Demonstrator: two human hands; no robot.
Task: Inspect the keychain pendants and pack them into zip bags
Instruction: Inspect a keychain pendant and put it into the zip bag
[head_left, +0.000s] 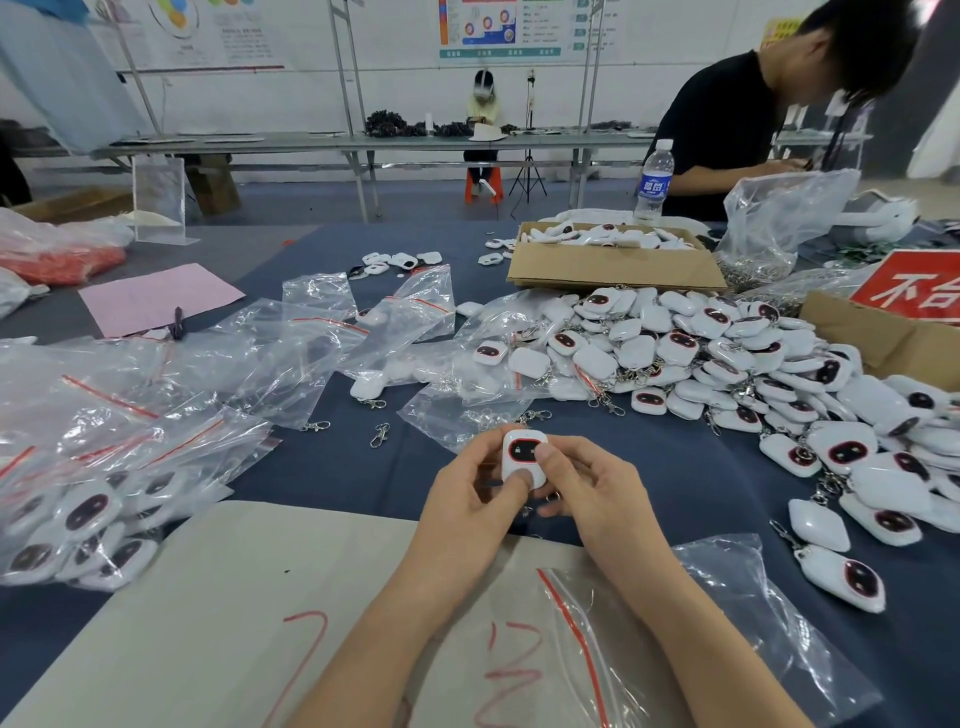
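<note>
Both hands hold one white keychain pendant with a dark red-rimmed face, upright above the table's middle. My left hand grips its lower left, thumb on the front. My right hand pinches its right side, thumb on the face. An empty zip bag with a red seal lies under my right forearm. A big heap of loose pendants spreads to the right. Filled zip bags lie at the left, and empty zip bags lie beyond them.
A beige sheet with red marks covers the near table. Cardboard boxes stand at the back right, beside a water bottle. Another person works at the far right. Pink paper lies back left. Loose clasps lie on the blue cloth.
</note>
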